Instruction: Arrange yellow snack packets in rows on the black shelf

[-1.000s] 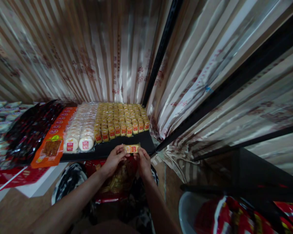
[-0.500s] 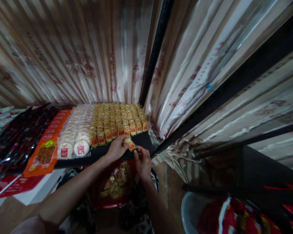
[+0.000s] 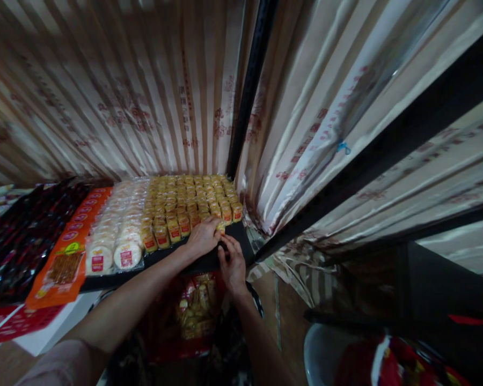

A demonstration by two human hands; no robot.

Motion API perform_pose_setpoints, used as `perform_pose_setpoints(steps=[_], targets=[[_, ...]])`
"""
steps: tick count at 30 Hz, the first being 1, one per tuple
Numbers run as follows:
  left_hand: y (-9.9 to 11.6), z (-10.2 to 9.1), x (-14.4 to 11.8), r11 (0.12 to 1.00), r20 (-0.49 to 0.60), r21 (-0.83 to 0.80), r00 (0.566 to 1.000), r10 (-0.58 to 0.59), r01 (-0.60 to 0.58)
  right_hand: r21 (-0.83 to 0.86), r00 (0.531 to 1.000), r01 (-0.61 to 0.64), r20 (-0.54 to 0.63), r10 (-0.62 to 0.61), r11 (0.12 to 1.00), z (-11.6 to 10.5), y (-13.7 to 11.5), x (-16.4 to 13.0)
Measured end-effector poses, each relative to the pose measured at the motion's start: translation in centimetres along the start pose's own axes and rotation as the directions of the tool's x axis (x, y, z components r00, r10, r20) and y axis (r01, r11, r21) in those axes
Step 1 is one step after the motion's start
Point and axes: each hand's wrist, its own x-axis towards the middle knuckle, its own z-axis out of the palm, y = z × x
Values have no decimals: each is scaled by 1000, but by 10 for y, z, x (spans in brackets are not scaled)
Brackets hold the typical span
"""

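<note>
My left hand (image 3: pixel 203 237) covered most of the yellow packet (image 3: pixel 220 227); its label stayed unreadable. Far curtain print (image 3: pixel 185 102) blurred. Red bag (image 3: pixel 390 362) at near right cut off by the edge.

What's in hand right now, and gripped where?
The left hand pinches a small yellow snack packet by its near end, at the shelf's front row. The right hand holds nothing visible.

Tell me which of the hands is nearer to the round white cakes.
Left. The left hand rests at the yellow packets' front row, a few packets right of the round white cakes; the right hand sits farther right.
</note>
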Motion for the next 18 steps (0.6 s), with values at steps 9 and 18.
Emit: perform_pose_setpoints(steps=[9, 18], targets=[[5, 20, 24, 991, -11, -135, 1000, -18, 17, -129, 984, -13, -176, -10, 992, 3, 12, 5], [18, 49, 55, 992, 10, -47, 993, 115, -115, -226, 976, -22, -215, -28, 974, -3, 25, 21]])
